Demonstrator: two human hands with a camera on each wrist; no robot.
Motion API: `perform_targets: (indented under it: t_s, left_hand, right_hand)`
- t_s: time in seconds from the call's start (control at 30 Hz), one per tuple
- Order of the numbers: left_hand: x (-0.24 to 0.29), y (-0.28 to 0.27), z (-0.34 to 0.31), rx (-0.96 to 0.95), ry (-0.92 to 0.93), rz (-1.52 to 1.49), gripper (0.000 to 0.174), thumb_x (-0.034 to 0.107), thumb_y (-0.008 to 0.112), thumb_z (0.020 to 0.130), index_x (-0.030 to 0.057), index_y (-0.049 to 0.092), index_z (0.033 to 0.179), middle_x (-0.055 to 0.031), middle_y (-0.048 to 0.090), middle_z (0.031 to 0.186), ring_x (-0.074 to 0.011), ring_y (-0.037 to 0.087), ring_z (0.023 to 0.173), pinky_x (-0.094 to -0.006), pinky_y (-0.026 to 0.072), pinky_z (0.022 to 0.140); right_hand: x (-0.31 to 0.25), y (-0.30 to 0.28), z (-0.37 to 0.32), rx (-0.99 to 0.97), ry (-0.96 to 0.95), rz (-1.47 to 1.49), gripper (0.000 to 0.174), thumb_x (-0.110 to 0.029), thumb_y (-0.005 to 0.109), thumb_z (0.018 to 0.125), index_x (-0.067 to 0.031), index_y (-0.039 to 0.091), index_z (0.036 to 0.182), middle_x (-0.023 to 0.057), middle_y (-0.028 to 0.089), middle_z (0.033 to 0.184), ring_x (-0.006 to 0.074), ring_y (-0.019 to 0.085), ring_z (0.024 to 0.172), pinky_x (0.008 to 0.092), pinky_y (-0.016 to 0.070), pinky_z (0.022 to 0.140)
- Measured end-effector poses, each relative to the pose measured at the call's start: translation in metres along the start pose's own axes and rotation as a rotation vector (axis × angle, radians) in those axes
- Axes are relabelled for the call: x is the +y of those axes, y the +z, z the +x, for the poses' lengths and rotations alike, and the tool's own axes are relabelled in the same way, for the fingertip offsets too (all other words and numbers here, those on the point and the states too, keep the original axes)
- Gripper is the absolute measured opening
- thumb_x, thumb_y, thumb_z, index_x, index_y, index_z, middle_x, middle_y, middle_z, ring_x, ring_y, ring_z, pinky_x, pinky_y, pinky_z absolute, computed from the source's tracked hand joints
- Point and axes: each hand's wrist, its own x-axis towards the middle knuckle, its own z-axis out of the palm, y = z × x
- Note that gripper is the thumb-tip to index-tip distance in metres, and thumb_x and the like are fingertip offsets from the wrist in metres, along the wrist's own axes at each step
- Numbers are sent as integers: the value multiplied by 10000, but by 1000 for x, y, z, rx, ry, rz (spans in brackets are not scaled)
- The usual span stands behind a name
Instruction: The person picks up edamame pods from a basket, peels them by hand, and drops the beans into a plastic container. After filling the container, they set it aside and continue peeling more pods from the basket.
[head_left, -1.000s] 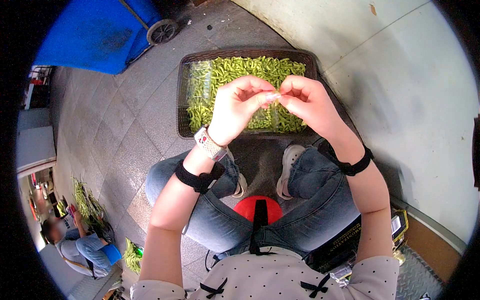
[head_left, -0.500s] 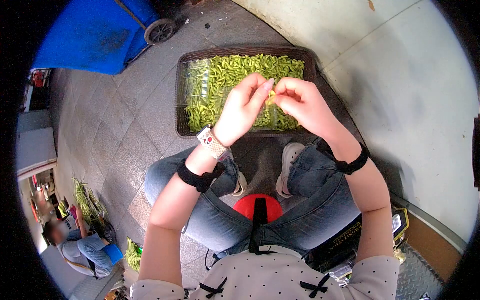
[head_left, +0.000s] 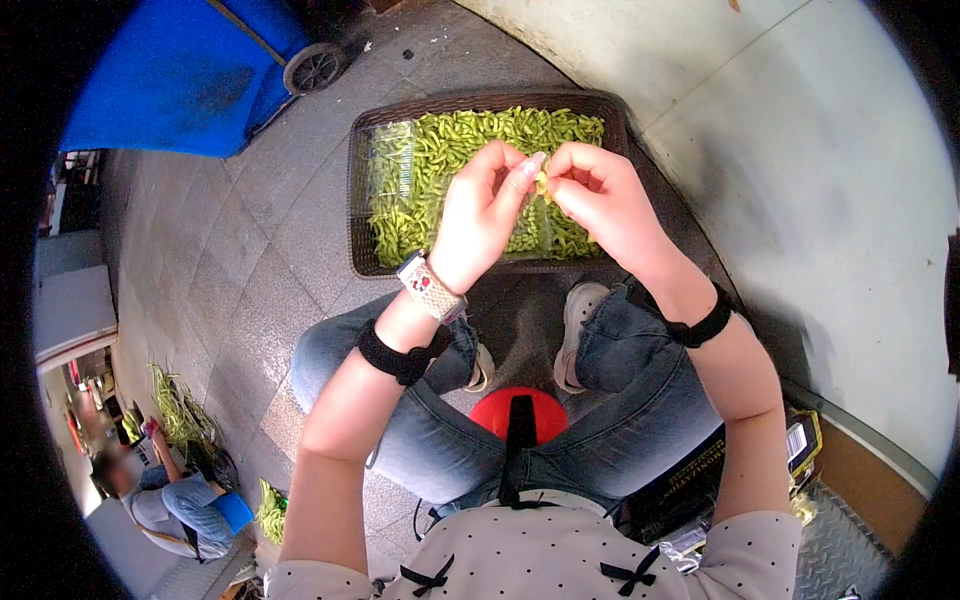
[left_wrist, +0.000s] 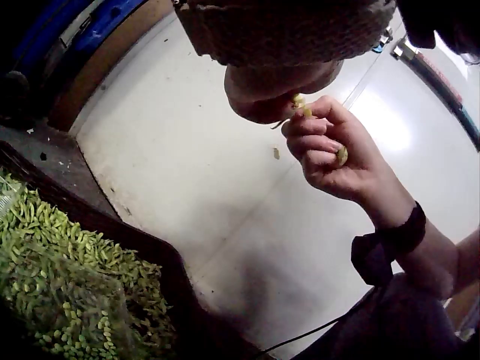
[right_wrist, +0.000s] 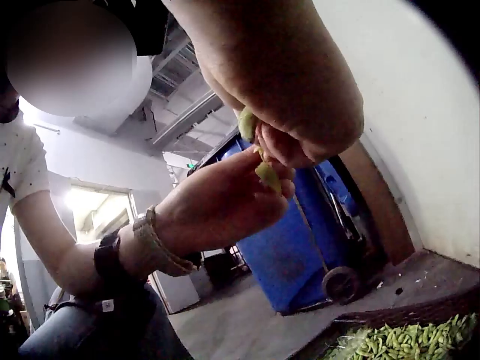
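Both hands meet over the brown woven basket (head_left: 360,240), which is full of green bean pods (head_left: 480,130). Between the fingertips is a small yellow-green bean pod (head_left: 543,184). My right hand (head_left: 612,200) pinches it between thumb and forefinger, the other fingers curled in. Tucked in that hand's curled fingers is another green piece (left_wrist: 342,156), seen in the left wrist view. From the other side, my left hand (head_left: 482,215) pinches at the same pod with thumb and forefinger. Shelled beans (left_wrist: 67,330) lie in a clear plastic container among the pods.
A second clear container (head_left: 390,165) lies at the basket's left. A blue wheeled bin (head_left: 190,80) stands at the far left, and a pale wall (head_left: 800,170) rises on the right. Another person (head_left: 175,510) sits at lower left beside a heap of green stalks (head_left: 180,405).
The hands were pressed together at the fingertips a second ago; they then parted slightly, showing the yellow-green pod, and now come close again. The basket shifts slightly left in view.
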Motion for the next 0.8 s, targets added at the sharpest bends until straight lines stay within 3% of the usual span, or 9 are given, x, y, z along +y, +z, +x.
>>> perform_targets:
  t_s: [0.17,0.3,0.4,0.43,0.53,0.57,0.67,0.77,0.8]
  left_hand:
    - [-4,-1,1,77,-103,-115,242,216,453,875,22,502,738,10,452,543,-65,396,478,-215,333,442]
    - [-15,-18,4,-8,-198,-39,320,288,396,898,54,470,694,26,400,503,-52,376,442,-197,299,415]
    - [-22,-29,5,-39,-340,151,366,319,419,887,62,461,629,31,407,499,-52,362,419,-200,289,400]
    - [-30,-37,7,-82,-377,264,389,337,482,843,20,523,621,-49,488,497,-134,456,447,-274,365,452]
    - [-40,-44,5,-101,-222,564,354,318,514,833,7,509,665,-29,500,521,-82,435,438,-234,348,424]
    - [-39,-46,4,-81,-234,576,309,300,566,793,-3,540,738,-70,546,561,-124,497,475,-262,389,459]
    - [-38,-47,3,-37,-174,685,276,283,595,766,12,552,783,-82,562,581,-159,527,502,-278,406,480]
    - [-31,-45,4,-59,-214,663,242,247,598,743,20,557,812,-118,581,639,-233,569,577,-320,435,526]
    - [-29,-44,4,-68,-226,652,231,237,590,743,17,557,808,-126,586,652,-255,581,600,-335,444,538]
  right_hand:
    - [0,0,0,12,-39,-176,81,-72,563,725,-10,521,696,-2,500,583,49,464,551,209,371,496]
    - [14,-18,6,7,7,-416,123,-120,595,703,-1,565,714,70,568,616,120,540,569,250,423,533]
    - [38,-42,16,74,4,-627,231,-238,615,701,-8,594,698,127,568,611,205,556,551,294,432,535]
    - [37,-50,21,52,52,-716,262,-264,619,702,-5,594,671,133,559,590,218,547,538,304,424,526]
    - [55,-78,36,59,159,-949,341,-326,617,709,-2,593,605,147,532,541,249,515,499,329,401,503]
    - [60,-85,36,120,158,-920,371,-353,610,708,0,590,596,146,530,539,261,509,495,341,405,511]
    - [72,-99,39,173,211,-927,319,-302,583,727,-8,593,603,148,537,557,250,530,530,349,416,531]
    - [79,-101,43,263,267,-800,238,-238,554,752,-13,610,696,123,585,636,223,546,568,309,417,526]
    - [76,-100,42,236,341,-549,219,-219,553,756,-6,603,744,118,591,694,214,552,606,296,423,541]
